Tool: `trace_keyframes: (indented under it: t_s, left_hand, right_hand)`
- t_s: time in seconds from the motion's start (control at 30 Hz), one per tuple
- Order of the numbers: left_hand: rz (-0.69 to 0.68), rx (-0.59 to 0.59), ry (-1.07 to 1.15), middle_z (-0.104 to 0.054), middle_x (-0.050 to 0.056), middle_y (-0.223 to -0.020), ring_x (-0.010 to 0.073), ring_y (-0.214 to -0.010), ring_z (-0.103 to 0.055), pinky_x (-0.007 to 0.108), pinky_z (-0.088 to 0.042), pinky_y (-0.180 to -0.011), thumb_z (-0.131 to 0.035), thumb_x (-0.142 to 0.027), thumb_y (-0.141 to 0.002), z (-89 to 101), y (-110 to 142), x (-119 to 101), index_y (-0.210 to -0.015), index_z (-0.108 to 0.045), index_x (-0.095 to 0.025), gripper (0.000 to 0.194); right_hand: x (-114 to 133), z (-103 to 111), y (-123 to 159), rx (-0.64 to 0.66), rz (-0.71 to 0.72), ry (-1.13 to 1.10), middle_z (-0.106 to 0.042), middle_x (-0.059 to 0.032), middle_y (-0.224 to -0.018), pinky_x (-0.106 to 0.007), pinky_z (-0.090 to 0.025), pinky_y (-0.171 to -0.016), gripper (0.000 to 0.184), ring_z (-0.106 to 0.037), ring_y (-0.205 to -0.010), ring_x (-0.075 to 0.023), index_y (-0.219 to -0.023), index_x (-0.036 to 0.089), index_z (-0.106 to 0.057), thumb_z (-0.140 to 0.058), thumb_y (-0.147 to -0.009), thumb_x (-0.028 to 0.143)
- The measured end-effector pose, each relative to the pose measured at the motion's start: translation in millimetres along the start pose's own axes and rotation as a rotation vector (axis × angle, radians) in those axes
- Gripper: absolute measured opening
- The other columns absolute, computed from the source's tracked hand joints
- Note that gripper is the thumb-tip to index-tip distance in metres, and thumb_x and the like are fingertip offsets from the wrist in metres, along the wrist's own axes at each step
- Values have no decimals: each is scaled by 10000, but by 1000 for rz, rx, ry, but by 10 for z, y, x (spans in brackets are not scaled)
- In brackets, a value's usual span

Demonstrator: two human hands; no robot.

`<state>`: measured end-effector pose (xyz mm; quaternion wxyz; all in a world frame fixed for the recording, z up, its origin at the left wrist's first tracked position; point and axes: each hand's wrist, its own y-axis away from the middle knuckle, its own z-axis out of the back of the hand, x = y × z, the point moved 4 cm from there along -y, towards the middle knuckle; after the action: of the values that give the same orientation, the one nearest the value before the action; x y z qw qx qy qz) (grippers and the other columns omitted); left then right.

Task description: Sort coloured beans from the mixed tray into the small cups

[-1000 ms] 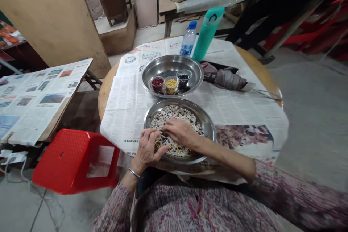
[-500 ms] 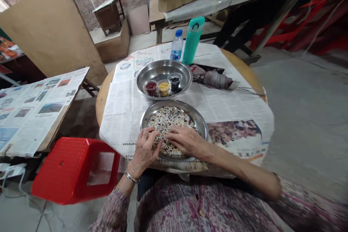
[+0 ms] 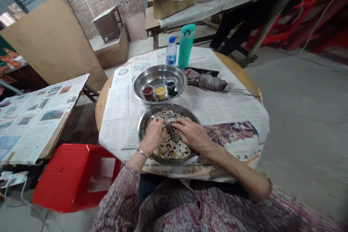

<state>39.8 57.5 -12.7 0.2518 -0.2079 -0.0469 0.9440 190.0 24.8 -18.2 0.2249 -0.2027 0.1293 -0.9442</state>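
Observation:
A steel bowl (image 3: pixel 195 116) near me holds a spread of white grains mixed with dark red, yellow and black beans (image 3: pixel 174 150). My left hand (image 3: pixel 155 133), with a bracelet at the wrist, reaches into it from the left, fingers curled down together at the mix. Opposite it, my right hand (image 3: pixel 191 135) has its fingers bent and close together, tips in the grains. Whatever lies under either hand's fingertips is hidden. Behind stands a second steel bowl (image 3: pixel 140 76) with a cup of red beans (image 3: pixel 147 92), a cup of yellow beans (image 3: pixel 160 92) and a cup of black beans (image 3: pixel 170 86).
Newspaper (image 3: pixel 116 116) covers the round table. At its back stand a water bottle (image 3: pixel 171 52) and a teal flask (image 3: pixel 186 46), beside a folded grey umbrella (image 3: pixel 208 81). A red stool (image 3: pixel 62 177) is at the left, near another newspaper-covered table (image 3: pixel 35 116).
My left hand has moved from the bowl's near left edge farther in over the grains, its fingers curling. My right hand stays at the grains. The view has shifted, so more of the background shows.

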Motion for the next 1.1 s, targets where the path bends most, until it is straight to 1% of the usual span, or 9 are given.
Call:
trace_keyframes:
  t_s: [0.27,0.37,0.47,0.57,0.7,0.8,0.9,1.0,1.1]
  left_hand:
    - [-250,208,113,-580,61,-1083,215,-1009,-572,362,-536,-913,-647,-177,-878,-60,429,-450,-1108,-591,-209,239]
    - [-407,274,-16,-598,69,-1116,239,-1063,-550,395,-518,-943,-578,-159,-909,-133,373,-568,-1151,-589,-212,248]
    - [-469,232,-143,-587,93,-1226,281,-1193,-500,441,-486,-981,-545,-164,-920,-180,142,-535,-1154,-592,-190,240]
    - [-442,164,-210,-540,97,-1334,308,-1308,-417,494,-407,-1078,-595,-229,-914,-164,-107,-410,-1214,-561,-188,305]
    - [-229,191,-367,-577,85,-1180,237,-1117,-534,376,-492,-937,-462,-153,-966,-26,-219,-195,-1106,-588,-198,193]
    - [-61,211,-411,-565,76,-1110,202,-1035,-554,317,-504,-884,-407,-125,-983,166,-75,-89,-1084,-577,-204,213]
    - [38,251,-336,-550,67,-1091,211,-1032,-557,347,-510,-909,-495,-313,-992,312,188,-74,-1118,-552,-212,172]
    - [9,333,-168,-516,65,-1152,240,-1082,-547,382,-527,-903,-657,-448,-890,317,435,-165,-1227,-498,-238,428]
    - [-84,418,-23,-495,60,-1187,222,-1058,-558,367,-538,-894,-691,-355,-877,182,519,-305,-1269,-478,-255,458]
  right_hand:
    - [-184,26,129,-350,-156,-299,-657,-101,-1079,-440,-522,-945,363,-604,-1044,-247,-1107,223,-659,-395,-898,86]
    - [-186,46,144,-395,-187,-349,-665,-99,-1064,-455,-522,-944,348,-617,-1036,-249,-1105,238,-657,-387,-919,121]
    - [-181,70,141,-409,-207,-362,-670,-101,-1052,-452,-519,-947,336,-622,-1031,-250,-1094,238,-660,-386,-928,138]
    - [-181,72,134,-406,-195,-369,-667,-108,-1053,-435,-515,-953,330,-621,-1031,-247,-1087,227,-665,-384,-934,146]
    - [-191,46,133,-430,-160,-364,-674,-100,-1036,-425,-525,-925,324,-625,-1009,-242,-1098,209,-659,-404,-918,121]
    - [-193,35,136,-455,-146,-351,-686,-97,-1011,-423,-535,-900,311,-636,-981,-240,-1081,194,-664,-425,-905,103]
    - [-189,43,137,-464,-153,-339,-695,-97,-1005,-419,-543,-884,301,-647,-968,-239,-1065,190,-671,-437,-900,97]
    - [-180,52,136,-461,-148,-340,-699,-96,-1003,-417,-548,-874,307,-653,-961,-239,-1066,188,-671,-447,-884,82]
    - [-179,45,137,-458,-140,-339,-702,-100,-1003,-417,-552,-870,311,-657,-953,-238,-1063,177,-672,-447,-876,72]
